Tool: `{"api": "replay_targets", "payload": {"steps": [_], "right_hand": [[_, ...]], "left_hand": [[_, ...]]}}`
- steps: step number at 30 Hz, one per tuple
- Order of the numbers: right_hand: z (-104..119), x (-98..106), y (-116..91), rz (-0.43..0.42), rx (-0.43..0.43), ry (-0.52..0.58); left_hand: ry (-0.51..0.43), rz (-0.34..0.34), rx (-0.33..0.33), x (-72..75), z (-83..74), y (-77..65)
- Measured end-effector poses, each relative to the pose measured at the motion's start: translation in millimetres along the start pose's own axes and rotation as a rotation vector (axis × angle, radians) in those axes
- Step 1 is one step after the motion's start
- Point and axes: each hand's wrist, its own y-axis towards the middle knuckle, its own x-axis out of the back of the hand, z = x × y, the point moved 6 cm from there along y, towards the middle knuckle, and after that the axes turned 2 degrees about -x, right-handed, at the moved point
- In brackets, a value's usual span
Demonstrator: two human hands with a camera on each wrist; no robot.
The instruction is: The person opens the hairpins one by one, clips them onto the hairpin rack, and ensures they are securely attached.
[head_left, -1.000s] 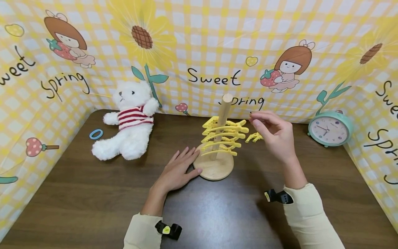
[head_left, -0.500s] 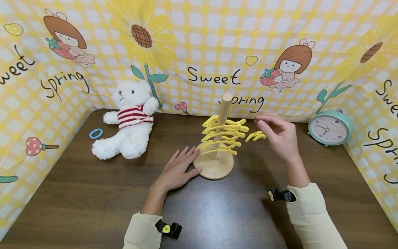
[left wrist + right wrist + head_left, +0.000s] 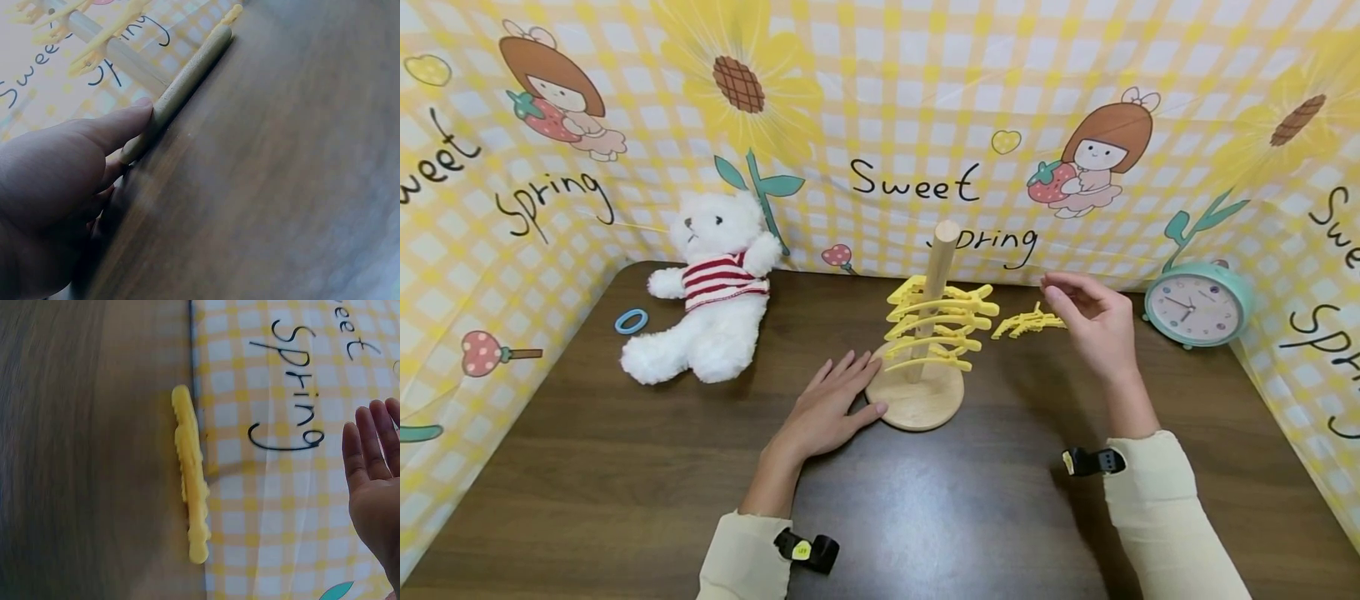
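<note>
A round-based wooden stand [image 3: 917, 408] rises upright on the table. Several curved yellow plastic clips [image 3: 977, 322] sit one above another around its post [image 3: 942, 250]. My left hand [image 3: 820, 412] rests on the left rim of the base with fairly straight fingers; in the left wrist view the thumb lies at the edge of the base [image 3: 187, 87]. My right hand [image 3: 1097, 325] hovers right of the stand, fingers loosely bent, holding nothing visible. Just left of its fingertips lies a small heap of loose yellow clips [image 3: 1022, 321], seen edge-on as a yellow bumpy strip [image 3: 194, 469] in the right wrist view.
At the back left a white teddy bear [image 3: 726, 333] in a striped shirt leans against the patterned cloth wall [image 3: 895, 92]. Beside it lies a blue ring [image 3: 631, 321]. A mint alarm clock [image 3: 1197, 308] stands at the back right of the brown table [image 3: 647, 483].
My right hand has moved to the right, away from the stand, uncovering more of the loose clips. My left hand stays on the base, and the stand has not moved.
</note>
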Motion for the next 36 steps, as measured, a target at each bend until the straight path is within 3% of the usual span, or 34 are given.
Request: {"api": "replay_targets", "payload": {"steps": [16,25,32,36], "right_hand": [[-35,26,3,-0.003,-0.170,-0.166],[-29,34,6,0.003,-0.248,-0.159],[-62,50,11,0.012,-0.341,-0.234],[-75,54,10,0.056,-0.397,-0.337]], "left_hand": [[0.010,-0.012,-0.006,0.9,0.7,1.7],[0.000,-0.010,-0.005,0.5,-1.1,0.2],[0.009,-0.003,0.001,-0.9,0.2,1.3],[0.009,-0.003,0.002,-1.5,1.0,1.1]]}}
